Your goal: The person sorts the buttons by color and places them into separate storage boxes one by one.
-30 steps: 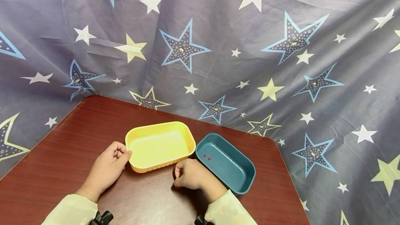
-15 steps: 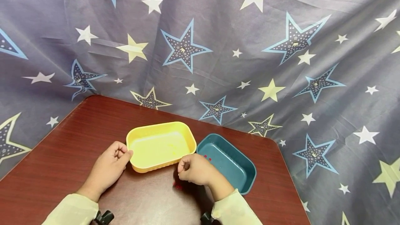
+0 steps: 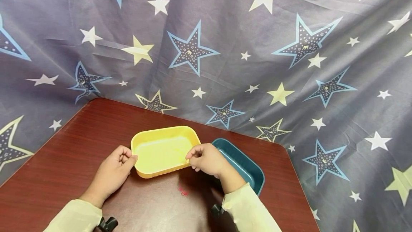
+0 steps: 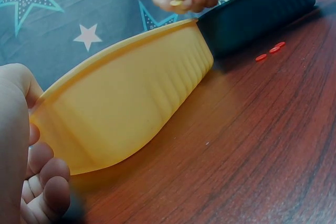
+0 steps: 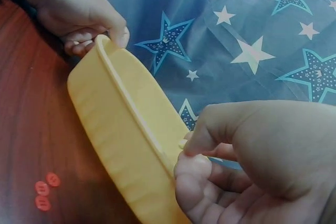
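Note:
My left hand (image 3: pixel 112 165) grips the left end of a yellow plastic tray (image 3: pixel 151 153), its thumb at the rim. Over the tray's right front corner, my right hand (image 3: pixel 209 160) pinches a small yellow button (image 4: pixel 176 2) between thumb and fingertip. Inside the tray, faint yellow shapes show against the yellow bottom near that hand. Three red buttons (image 5: pixel 42 188) lie close together on the table, in front of the trays. A dark teal tray (image 3: pixel 246 164) stands to the right, partly covered by my right hand and forearm.
The reddish-brown wooden table (image 3: pixel 106 117) ends at a grey curtain (image 3: pixel 231 74) printed with stars, which hangs close behind both trays. Black straps with camera mounts (image 3: pixel 107 223) sit at my wrists.
My right hand has let go of red buttons on the table, moved up and right to the yellow tray's corner, and now pinches a yellow button. My left hand has kept its grip.

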Demonstrator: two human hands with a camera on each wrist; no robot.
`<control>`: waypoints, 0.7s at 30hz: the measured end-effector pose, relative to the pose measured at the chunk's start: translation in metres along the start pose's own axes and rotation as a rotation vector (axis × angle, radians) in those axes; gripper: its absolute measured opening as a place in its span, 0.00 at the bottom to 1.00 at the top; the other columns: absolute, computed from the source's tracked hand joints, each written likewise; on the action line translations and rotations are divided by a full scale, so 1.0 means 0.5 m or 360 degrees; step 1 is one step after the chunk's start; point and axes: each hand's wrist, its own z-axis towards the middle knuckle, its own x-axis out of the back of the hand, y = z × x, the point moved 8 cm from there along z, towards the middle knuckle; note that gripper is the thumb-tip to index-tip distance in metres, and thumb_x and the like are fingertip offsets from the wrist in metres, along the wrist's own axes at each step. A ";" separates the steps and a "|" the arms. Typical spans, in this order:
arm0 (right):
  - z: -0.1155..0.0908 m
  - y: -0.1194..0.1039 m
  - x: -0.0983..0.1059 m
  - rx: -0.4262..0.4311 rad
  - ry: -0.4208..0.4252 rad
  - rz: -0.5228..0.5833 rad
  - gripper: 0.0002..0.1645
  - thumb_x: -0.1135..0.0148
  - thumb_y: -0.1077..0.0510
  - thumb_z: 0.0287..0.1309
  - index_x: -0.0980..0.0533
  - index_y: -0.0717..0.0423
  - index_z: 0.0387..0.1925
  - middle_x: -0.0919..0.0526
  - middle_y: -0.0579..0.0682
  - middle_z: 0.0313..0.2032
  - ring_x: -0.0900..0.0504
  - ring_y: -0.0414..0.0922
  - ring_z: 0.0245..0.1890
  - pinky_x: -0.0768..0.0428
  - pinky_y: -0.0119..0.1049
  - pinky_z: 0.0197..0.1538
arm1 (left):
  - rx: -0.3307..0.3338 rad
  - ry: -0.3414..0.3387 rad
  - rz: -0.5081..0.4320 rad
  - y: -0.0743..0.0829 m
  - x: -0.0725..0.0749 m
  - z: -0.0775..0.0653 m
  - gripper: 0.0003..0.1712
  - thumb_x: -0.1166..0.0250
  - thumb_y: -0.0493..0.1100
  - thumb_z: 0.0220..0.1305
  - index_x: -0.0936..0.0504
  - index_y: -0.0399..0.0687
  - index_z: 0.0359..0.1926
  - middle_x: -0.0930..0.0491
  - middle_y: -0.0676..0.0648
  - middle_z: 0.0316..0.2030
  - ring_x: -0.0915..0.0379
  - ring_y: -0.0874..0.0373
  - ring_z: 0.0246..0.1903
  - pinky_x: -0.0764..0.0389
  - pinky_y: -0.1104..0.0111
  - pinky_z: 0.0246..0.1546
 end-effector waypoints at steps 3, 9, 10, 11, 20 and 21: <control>0.017 0.001 0.010 -0.0032 0.0036 0.0053 0.06 0.34 0.68 0.56 0.16 0.64 0.37 0.17 0.53 0.25 0.17 0.59 0.25 0.16 0.54 0.34 | 0.0003 0.0001 0.0007 0.000 0.000 0.000 0.17 0.40 0.64 0.70 0.28 0.60 0.40 0.27 0.50 0.23 0.30 0.57 0.20 0.30 0.66 0.23; 0.051 0.000 0.021 -0.0118 0.0087 0.0180 0.08 0.34 0.67 0.55 0.17 0.65 0.39 0.18 0.53 0.25 0.19 0.57 0.24 0.15 0.53 0.35 | 0.0009 -0.0006 0.0019 0.000 0.000 0.000 0.17 0.41 0.65 0.70 0.28 0.60 0.40 0.27 0.50 0.24 0.30 0.57 0.21 0.30 0.67 0.23; 0.055 -0.001 0.020 -0.0129 0.0091 0.0198 0.09 0.34 0.67 0.55 0.17 0.66 0.39 0.18 0.53 0.25 0.19 0.55 0.24 0.15 0.52 0.35 | 0.0007 -0.0004 0.0020 0.000 0.000 0.000 0.17 0.41 0.65 0.70 0.28 0.60 0.40 0.27 0.50 0.24 0.30 0.57 0.21 0.30 0.67 0.23; 0.059 -0.002 0.020 -0.0139 0.0095 0.0214 0.09 0.34 0.67 0.55 0.17 0.66 0.39 0.18 0.53 0.26 0.19 0.53 0.23 0.15 0.50 0.34 | 0.0006 -0.0002 0.0022 0.001 0.001 -0.001 0.17 0.41 0.65 0.70 0.28 0.60 0.40 0.27 0.50 0.24 0.30 0.57 0.21 0.30 0.67 0.23; 0.080 0.000 0.005 -0.0228 0.0109 0.0186 0.07 0.32 0.66 0.57 0.16 0.63 0.39 0.16 0.54 0.28 0.17 0.52 0.24 0.15 0.45 0.33 | -0.0005 0.0002 0.0017 -0.002 0.000 0.000 0.17 0.41 0.65 0.70 0.28 0.61 0.40 0.27 0.50 0.24 0.30 0.57 0.21 0.30 0.67 0.24; 0.082 0.002 0.004 -0.0239 0.0112 0.0190 0.07 0.32 0.66 0.57 0.16 0.64 0.39 0.16 0.54 0.28 0.17 0.50 0.23 0.15 0.43 0.33 | -0.0005 0.0002 0.0013 -0.003 -0.001 0.000 0.17 0.41 0.65 0.70 0.28 0.61 0.40 0.27 0.50 0.24 0.30 0.57 0.21 0.30 0.67 0.23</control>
